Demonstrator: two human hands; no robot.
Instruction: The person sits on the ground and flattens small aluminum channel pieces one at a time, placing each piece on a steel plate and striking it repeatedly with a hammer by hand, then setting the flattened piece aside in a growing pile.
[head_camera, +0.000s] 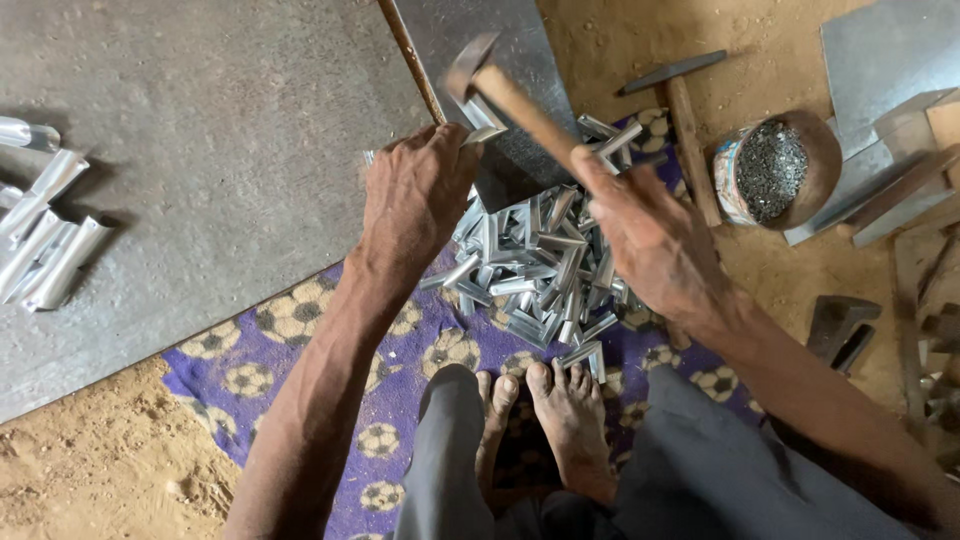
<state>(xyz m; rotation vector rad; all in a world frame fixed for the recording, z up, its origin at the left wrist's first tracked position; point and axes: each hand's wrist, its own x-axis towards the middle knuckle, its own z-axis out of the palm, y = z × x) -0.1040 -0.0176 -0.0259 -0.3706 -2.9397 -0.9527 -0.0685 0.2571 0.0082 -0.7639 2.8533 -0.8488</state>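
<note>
Hammer (500, 90) gripped in right hand (650, 240), left hand (415, 195) pinching metal piece (485, 133), round labelled tin (765, 170) right.

You sit on sandy earth floor (110, 470). Directly on it lie a purple mat with football print (300, 330) at lower centre, a large grey sheet (200, 150) filling the upper left, a spare hammer (680, 110) and a tin of small nails (765, 170) at upper right.

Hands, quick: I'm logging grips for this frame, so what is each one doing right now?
Left hand: closed, pinching a small metal piece against the steel block.
Right hand: closed around the wooden-handled hammer, raised.
</note>
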